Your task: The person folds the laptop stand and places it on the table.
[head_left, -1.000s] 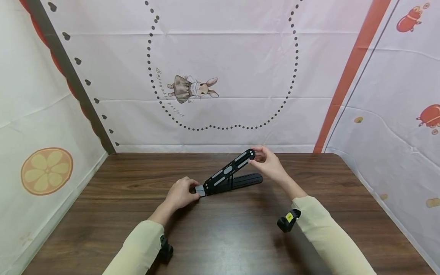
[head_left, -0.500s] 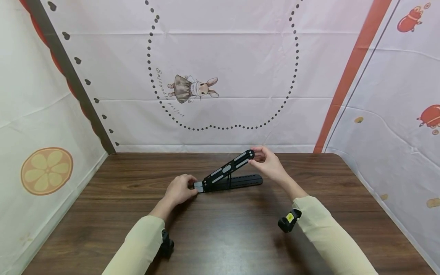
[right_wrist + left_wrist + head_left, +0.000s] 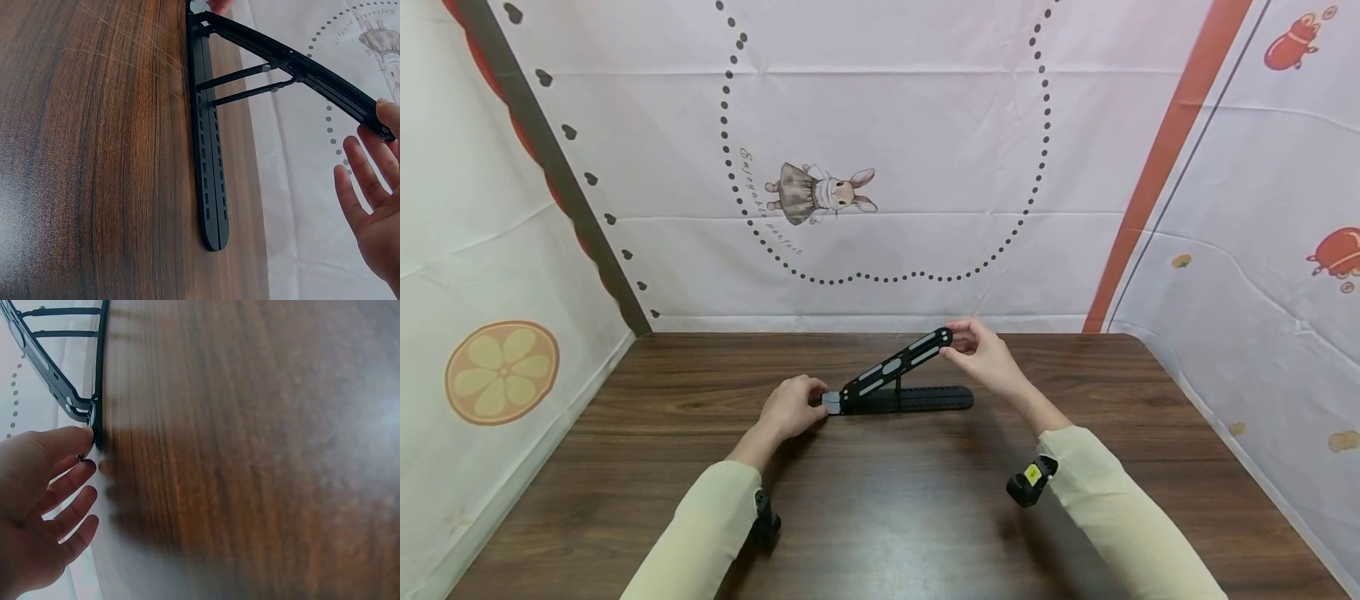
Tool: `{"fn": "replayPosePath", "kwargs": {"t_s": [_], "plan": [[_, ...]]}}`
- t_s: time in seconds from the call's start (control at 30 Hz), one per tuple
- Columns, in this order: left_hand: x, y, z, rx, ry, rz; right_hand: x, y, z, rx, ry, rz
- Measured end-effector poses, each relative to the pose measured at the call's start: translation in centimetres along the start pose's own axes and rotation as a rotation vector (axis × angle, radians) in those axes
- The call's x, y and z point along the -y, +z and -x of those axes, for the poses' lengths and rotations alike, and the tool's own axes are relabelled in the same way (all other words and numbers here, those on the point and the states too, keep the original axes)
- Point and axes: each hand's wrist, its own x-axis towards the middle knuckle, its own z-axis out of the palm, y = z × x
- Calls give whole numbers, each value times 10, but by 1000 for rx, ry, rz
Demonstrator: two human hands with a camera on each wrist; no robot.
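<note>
A black folding laptop stand (image 3: 891, 367) stands on the table, its slotted base bar (image 3: 212, 181) lying along the wood and its upper arm raised at a slant. Two thin struts (image 3: 240, 87) prop the arm over the base. My left hand (image 3: 792, 408) pinches the silver-grey hinge end between thumb and index finger, the other fingers spread loosely behind in the left wrist view. My right hand (image 3: 985, 358) pinches the raised tip of the arm between thumb and fingers, its remaining fingers loosely extended.
The dark wood table (image 3: 880, 517) reaches to a white printed cloth (image 3: 925, 167) hung behind it, with more cloth at both sides. A black wrist camera (image 3: 1032, 482) sits on the right sleeve, another (image 3: 766, 523) on the left.
The hinge end has shifted slightly back and left with my left hand, so the base bar lies straighter across the table. The raised arm tip has dropped a little in my right hand.
</note>
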Motion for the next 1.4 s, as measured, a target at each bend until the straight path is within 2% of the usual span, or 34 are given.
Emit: {"fn": "replayPosePath", "kwargs": {"t_s": [0.33, 0.63, 0.93, 1.2, 1.4], "plan": [[2, -1, -7, -6, -10, -12, 1, 3, 2, -17, 4, 20], [2, -1, -14, -71, -26, -9, 8, 5, 7, -31, 45, 45], [4, 1, -19, -106, -48, -18, 15, 10, 11, -41, 63, 33], [5, 1, -25, -101, -81, -25, 20, 15, 13, -60, 89, 42], [5, -1, -28, -112, -79, -43, 20, 18, 13, -70, 83, 48]]}}
